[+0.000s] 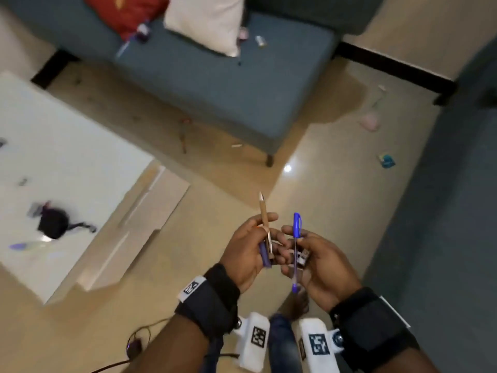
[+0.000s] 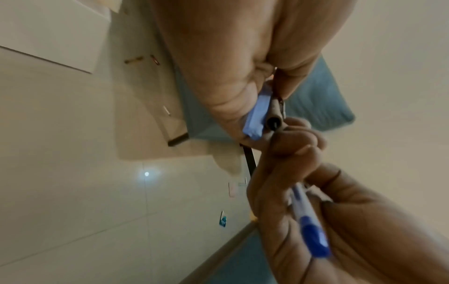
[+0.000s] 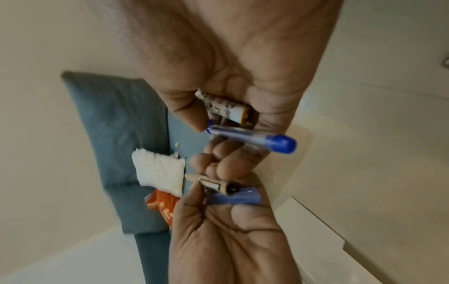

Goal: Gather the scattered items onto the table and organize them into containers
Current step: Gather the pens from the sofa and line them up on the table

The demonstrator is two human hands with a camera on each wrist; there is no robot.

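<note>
Both hands are raised close together over the floor, low in the head view. My left hand (image 1: 258, 238) grips a tan pen (image 1: 265, 216), tip pointing away, together with a short purple pen-like item (image 1: 265, 255). In the left wrist view their rear ends, the purple item (image 2: 257, 119) and the tan pen (image 2: 274, 119), stick out of the fist. My right hand (image 1: 309, 251) holds a blue capped pen (image 1: 296, 227) upright and a small white printed cylinder (image 3: 223, 107) against the palm. The blue pen (image 3: 255, 139) lies across the curled fingers.
A white table (image 1: 67, 146) stands at left with a black item (image 1: 53, 223) and small bits on it. Ahead, a blue sofa (image 1: 215, 76) bears a red cushion, a white cushion (image 1: 207, 20) and small items. A teal packet (image 1: 386, 160), a pink thing (image 1: 369, 121) and a reddish stick (image 1: 184, 133) lie on the floor.
</note>
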